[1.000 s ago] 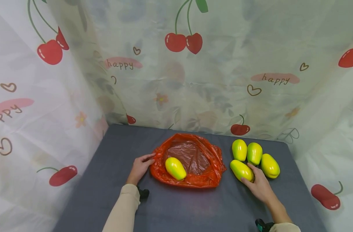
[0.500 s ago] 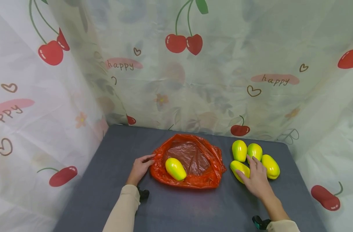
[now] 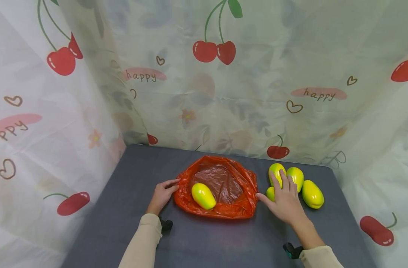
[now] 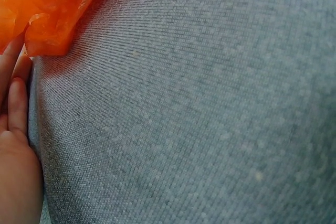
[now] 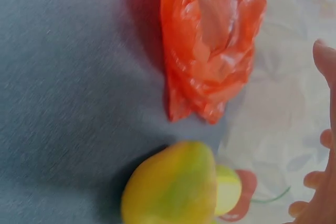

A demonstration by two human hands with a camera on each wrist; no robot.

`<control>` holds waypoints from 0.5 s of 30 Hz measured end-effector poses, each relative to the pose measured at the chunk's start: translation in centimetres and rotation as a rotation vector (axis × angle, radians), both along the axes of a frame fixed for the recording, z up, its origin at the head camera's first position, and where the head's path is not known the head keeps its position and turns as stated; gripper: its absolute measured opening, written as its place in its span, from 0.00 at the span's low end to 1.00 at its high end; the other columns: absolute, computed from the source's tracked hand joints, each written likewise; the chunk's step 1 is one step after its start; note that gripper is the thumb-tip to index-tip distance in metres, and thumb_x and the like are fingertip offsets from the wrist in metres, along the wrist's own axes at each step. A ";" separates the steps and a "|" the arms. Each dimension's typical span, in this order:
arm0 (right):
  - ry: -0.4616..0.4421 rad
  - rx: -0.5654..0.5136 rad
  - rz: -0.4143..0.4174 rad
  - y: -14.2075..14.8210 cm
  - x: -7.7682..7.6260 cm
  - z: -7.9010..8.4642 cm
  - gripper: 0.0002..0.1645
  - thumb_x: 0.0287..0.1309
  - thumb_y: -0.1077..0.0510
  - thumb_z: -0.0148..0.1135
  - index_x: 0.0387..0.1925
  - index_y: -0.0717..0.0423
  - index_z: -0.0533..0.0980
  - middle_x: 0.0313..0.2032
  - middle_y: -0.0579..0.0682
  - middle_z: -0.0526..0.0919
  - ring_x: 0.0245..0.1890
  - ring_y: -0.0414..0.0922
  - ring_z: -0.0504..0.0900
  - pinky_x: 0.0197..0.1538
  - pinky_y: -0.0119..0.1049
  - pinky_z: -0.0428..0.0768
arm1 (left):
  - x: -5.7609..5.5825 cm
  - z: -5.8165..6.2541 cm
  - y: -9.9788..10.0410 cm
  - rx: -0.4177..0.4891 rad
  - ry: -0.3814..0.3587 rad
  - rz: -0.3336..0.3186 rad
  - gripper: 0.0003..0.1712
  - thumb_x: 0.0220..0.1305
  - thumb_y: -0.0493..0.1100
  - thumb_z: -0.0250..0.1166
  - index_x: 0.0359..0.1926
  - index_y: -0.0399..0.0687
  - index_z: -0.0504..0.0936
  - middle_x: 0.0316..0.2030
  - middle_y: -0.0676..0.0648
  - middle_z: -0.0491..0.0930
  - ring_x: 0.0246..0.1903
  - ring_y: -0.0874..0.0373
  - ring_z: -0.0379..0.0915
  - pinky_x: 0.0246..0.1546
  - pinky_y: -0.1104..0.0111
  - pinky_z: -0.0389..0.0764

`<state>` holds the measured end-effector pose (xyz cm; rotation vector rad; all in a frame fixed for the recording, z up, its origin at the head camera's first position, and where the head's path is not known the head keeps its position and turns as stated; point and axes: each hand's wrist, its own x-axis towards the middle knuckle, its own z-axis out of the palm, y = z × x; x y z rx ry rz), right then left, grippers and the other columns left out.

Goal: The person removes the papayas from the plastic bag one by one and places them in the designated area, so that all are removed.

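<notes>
A red plastic bag (image 3: 220,213) lies with its mouth spread wide, and one yellow-green mango (image 3: 203,196) rests inside it. My left hand (image 3: 161,193) pinches the bag's left edge; in the left wrist view its fingers meet the orange-looking film (image 4: 55,38). My right hand (image 3: 286,204) is spread over the mangoes right of the bag, holding none, its thumb tip close to the bag's right edge. The hand mostly covers the front mango (image 3: 270,193). Behind and beside it lie another mango (image 3: 274,169), a middle mango (image 3: 297,176) and a right mango (image 3: 312,194).
A dark grey cloth (image 3: 204,238) covers the table. Behind and at both sides hangs a pale curtain (image 3: 251,82) printed with cherries. In the right wrist view, a mango (image 5: 173,187) sits just short of the bag's gathered end (image 5: 197,98).
My right hand has let go of the front mango, lifted, and moved left toward the bag with fingers spread. That mango stays where it was. My left hand has not moved.
</notes>
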<state>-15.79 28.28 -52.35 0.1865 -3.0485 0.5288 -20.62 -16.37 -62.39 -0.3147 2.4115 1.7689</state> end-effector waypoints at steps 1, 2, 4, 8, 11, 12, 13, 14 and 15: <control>0.004 0.007 0.010 -0.3 -0.1 0.0 0.62 0.59 0.22 0.56 0.82 0.46 0.45 0.80 0.66 0.41 0.77 0.75 0.41 0.72 0.78 0.46 | 0.0 0.0 0.0 -0.002 0.002 0.001 0.18 0.69 0.49 0.66 0.59 0.60 0.86 0.62 0.45 0.82 0.68 0.47 0.72 0.72 0.48 0.70; 0.009 0.014 0.018 -0.7 -0.2 0.1 0.62 0.59 0.22 0.56 0.82 0.45 0.45 0.80 0.66 0.41 0.77 0.75 0.41 0.72 0.79 0.46 | 0.0 0.0 0.0 -0.002 0.001 0.003 0.18 0.69 0.49 0.66 0.59 0.60 0.86 0.62 0.45 0.82 0.68 0.48 0.72 0.72 0.48 0.70; 0.019 0.022 0.036 -1.3 -0.4 0.1 0.62 0.59 0.22 0.56 0.82 0.43 0.45 0.80 0.66 0.42 0.78 0.74 0.41 0.71 0.80 0.46 | 0.0 0.0 0.1 -0.002 0.001 0.005 0.18 0.69 0.49 0.66 0.58 0.60 0.86 0.62 0.45 0.83 0.68 0.48 0.73 0.72 0.48 0.71; 0.031 0.032 0.072 -2.7 -0.6 0.4 0.60 0.59 0.23 0.57 0.82 0.41 0.45 0.81 0.64 0.42 0.78 0.73 0.41 0.72 0.80 0.46 | 0.0 0.0 0.1 -0.011 0.005 0.005 0.18 0.69 0.49 0.66 0.58 0.59 0.86 0.61 0.45 0.83 0.67 0.47 0.73 0.71 0.47 0.71; 0.025 0.045 0.099 -3.7 -0.7 0.6 0.59 0.59 0.22 0.56 0.82 0.40 0.46 0.82 0.62 0.41 0.79 0.73 0.41 0.72 0.79 0.45 | 0.0 -0.1 0.1 -0.017 0.005 0.003 0.18 0.69 0.49 0.66 0.59 0.59 0.86 0.61 0.45 0.83 0.67 0.46 0.73 0.71 0.47 0.71; 0.021 0.049 0.108 -4.0 -0.7 0.6 0.59 0.60 0.22 0.56 0.82 0.39 0.46 0.82 0.61 0.41 0.79 0.72 0.41 0.73 0.79 0.45 | 0.0 -0.1 0.1 -0.014 0.001 0.004 0.18 0.69 0.49 0.66 0.59 0.60 0.86 0.62 0.45 0.82 0.67 0.47 0.73 0.71 0.47 0.71; 0.020 0.059 0.116 -4.3 -0.8 0.7 0.59 0.60 0.21 0.55 0.82 0.39 0.46 0.82 0.61 0.41 0.79 0.72 0.41 0.73 0.78 0.45 | 0.0 -0.1 0.0 -0.010 0.000 0.004 0.18 0.69 0.49 0.66 0.59 0.60 0.86 0.62 0.45 0.82 0.68 0.47 0.73 0.71 0.48 0.71; 0.019 0.065 0.126 -4.6 -0.9 0.7 0.59 0.60 0.21 0.55 0.82 0.39 0.46 0.82 0.60 0.40 0.79 0.71 0.40 0.73 0.78 0.45 | 0.0 0.0 0.0 -0.005 -0.002 0.005 0.18 0.69 0.49 0.66 0.59 0.60 0.86 0.62 0.45 0.82 0.68 0.47 0.73 0.72 0.48 0.71; 0.018 0.071 0.137 -4.9 -0.9 0.7 0.59 0.60 0.21 0.54 0.82 0.38 0.46 0.82 0.60 0.40 0.80 0.71 0.40 0.74 0.77 0.44 | 0.0 0.0 0.0 -0.006 -0.002 0.005 0.18 0.69 0.49 0.66 0.59 0.60 0.86 0.62 0.45 0.82 0.68 0.47 0.72 0.72 0.48 0.70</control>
